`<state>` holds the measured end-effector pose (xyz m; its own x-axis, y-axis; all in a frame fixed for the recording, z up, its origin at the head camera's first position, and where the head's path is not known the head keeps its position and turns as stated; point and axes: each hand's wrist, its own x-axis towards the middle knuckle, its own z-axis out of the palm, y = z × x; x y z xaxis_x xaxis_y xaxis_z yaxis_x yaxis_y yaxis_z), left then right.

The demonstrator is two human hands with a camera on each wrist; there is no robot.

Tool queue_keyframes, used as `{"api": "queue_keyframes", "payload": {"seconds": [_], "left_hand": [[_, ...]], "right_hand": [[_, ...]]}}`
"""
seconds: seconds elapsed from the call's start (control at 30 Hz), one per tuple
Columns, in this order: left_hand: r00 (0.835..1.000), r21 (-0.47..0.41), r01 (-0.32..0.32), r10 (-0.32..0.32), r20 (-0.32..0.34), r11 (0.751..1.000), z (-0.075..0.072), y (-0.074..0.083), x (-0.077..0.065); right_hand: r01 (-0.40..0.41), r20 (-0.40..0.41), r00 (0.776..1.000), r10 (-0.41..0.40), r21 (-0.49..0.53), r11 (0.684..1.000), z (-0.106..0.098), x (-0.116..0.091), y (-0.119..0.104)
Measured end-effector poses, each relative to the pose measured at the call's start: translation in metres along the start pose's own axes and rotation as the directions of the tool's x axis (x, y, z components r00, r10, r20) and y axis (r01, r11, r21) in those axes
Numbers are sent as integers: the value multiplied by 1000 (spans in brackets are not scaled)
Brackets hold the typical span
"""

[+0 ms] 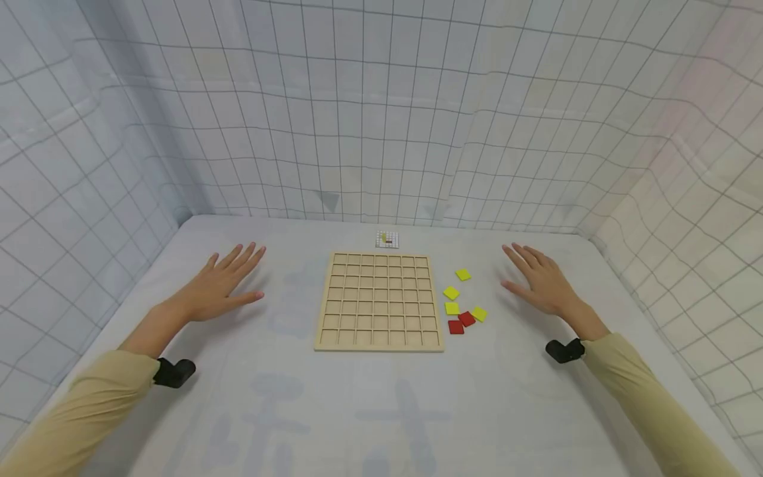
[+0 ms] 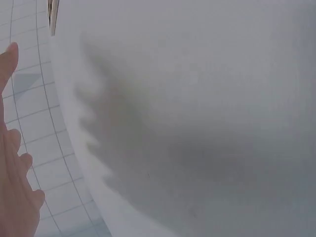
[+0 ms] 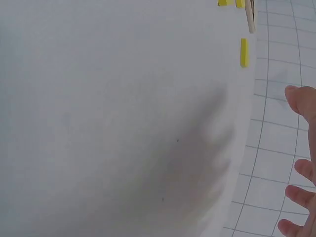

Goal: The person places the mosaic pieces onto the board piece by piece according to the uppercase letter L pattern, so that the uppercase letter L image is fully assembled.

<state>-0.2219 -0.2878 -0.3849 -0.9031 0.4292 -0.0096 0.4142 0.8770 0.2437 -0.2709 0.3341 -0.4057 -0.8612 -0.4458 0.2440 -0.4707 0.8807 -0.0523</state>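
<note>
My left hand (image 1: 217,286) hovers over the table to the left of a wooden grid board (image 1: 381,350), fingers spread and holding nothing. On the other side my right hand (image 1: 539,281) is held the same way, fingers extended and empty. Between the board and the right hand lie several yellow square tiles (image 1: 463,274), with two red tiles (image 1: 456,327) nearer the board's lower right corner. The board's square compartments hold no tiles. In the left wrist view the left hand (image 2: 17,168) casts a shadow on the cloth. The right wrist view has a yellow tile (image 3: 244,52) near the right hand (image 3: 302,163).
A small card (image 1: 387,240) printed with a grid and coloured cells lies behind the board. White cloth covers the table (image 1: 369,404). Grid-patterned white curtains (image 1: 381,132) enclose the back and both sides. Each wrist wears a black camera mount (image 1: 174,373).
</note>
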Motion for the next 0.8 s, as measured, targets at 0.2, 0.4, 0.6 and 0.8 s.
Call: {"api": "queue_keyframes", "payload": {"seconds": [0.2, 0.4, 0.6, 0.8], "left_hand": [[999, 21, -38, 38, 9, 999, 13, 15, 17], [995, 6, -96, 95, 40, 995, 26, 35, 35], [982, -6, -160, 160, 98, 987, 33, 60, 48], [972, -9, -198, 198, 125, 980, 40, 71, 58]], "right_hand": [[52, -66, 997, -49, 38, 998, 3, 16, -9], [48, -60, 997, -41, 123, 991, 11, 33, -17], [-18, 12, 1000, 15, 280, 960, 20, 45, -25], [-81, 82, 995, 53, 390, 917, 27, 56, -33]]}}
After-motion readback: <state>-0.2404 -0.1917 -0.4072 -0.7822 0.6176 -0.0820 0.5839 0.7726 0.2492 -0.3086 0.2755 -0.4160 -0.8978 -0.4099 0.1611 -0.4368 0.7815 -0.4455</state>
